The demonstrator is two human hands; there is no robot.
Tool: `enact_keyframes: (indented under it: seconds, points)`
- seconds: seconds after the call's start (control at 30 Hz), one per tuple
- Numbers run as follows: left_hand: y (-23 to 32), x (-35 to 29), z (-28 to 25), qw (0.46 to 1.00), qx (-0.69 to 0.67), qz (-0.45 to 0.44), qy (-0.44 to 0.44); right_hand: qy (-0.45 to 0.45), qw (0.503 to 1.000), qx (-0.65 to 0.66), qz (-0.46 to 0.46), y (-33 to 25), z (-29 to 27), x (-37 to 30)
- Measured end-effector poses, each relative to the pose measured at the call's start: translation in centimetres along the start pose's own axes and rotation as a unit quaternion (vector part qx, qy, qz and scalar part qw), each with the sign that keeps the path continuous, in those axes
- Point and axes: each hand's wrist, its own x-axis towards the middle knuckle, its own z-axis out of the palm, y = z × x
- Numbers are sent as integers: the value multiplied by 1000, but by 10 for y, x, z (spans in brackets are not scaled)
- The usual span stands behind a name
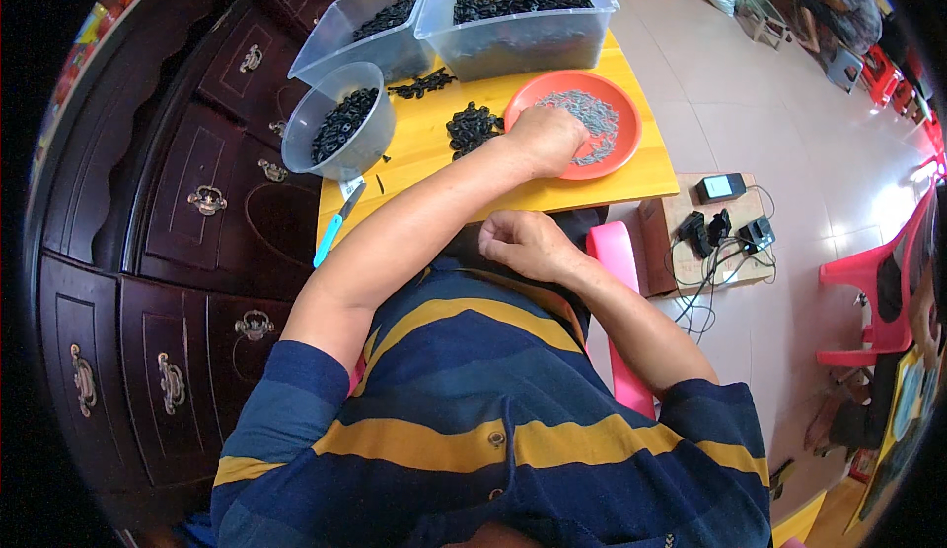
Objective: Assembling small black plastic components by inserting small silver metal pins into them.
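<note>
My left hand point(552, 140) reaches across the table into an orange-red plate point(629, 144) that holds many small, thin grey metal-looking pieces point(596, 114). Its fingers are bent down among these pieces, and the fingertips are hidden, so what they grip cannot be made out. Close to my belly, just off the table's front edge, my right hand point(525, 243) is held with curled fingers; anything inside them is hidden. A pile of small black ring-like parts point(473, 130) lies beside the plate, partly behind my left forearm.
Two clear bins point(518, 45) of black parts stand at the back of the yellow table point(414, 168). Left are a round tub point(370, 144) and a turquoise-handled knife point(329, 239). A cardboard box point(656, 252) with cables stands right. Another person point(856, 17) sits far right.
</note>
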Motion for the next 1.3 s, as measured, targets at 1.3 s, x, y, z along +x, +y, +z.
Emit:
enact_keyframes:
  seconds: [1.3]
  points:
    - [-29,-154,17,969,-135,-131,162,11,998,-51,34,2,-1,1]
